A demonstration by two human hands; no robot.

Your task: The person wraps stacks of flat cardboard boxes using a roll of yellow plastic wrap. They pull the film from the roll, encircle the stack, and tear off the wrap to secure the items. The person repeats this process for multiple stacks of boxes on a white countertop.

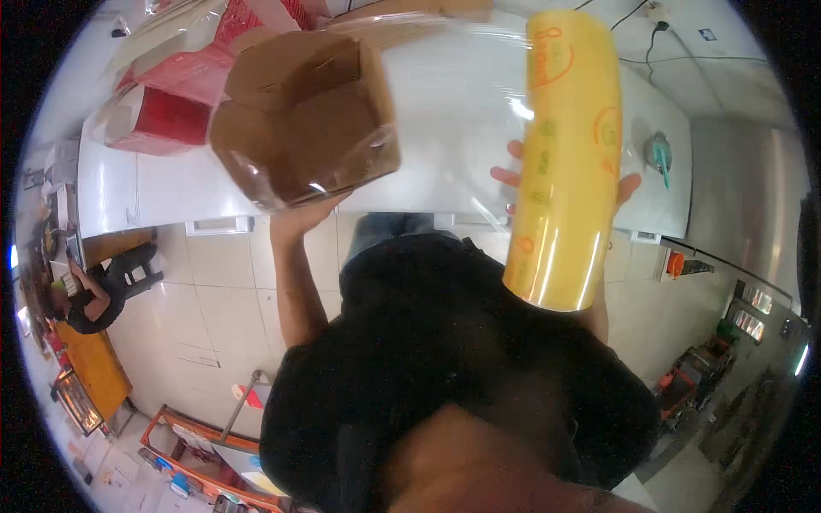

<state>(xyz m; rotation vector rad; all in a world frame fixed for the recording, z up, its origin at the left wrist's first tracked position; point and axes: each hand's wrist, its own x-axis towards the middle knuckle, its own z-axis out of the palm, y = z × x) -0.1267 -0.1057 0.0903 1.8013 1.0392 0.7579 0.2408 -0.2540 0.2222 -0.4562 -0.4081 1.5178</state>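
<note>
An open brown cardboard box point(321, 115), its lower side covered with clear film, rests on my left hand point(308, 217), whose fingers are mostly hidden beneath it. On the right stands a large roll of yellowish cling film point(564, 160) with orange print. My right hand point(513, 176) grips that roll from behind, with fingertips showing on one side and the thumb side on the other. A sheet of clear film point(474, 38) stretches from the roll's upper part towards the box. Both are held above a white worktop point(442, 147).
Film-wrapped red boxes point(173, 115) lie at the worktop's left. A small bowl with a green-handled tool point(659, 154) sits at its right end. A power plug and cables point(660, 27) are beyond. Another person point(96, 298) sits far left. An orange-framed cart point(211, 474) stands behind me.
</note>
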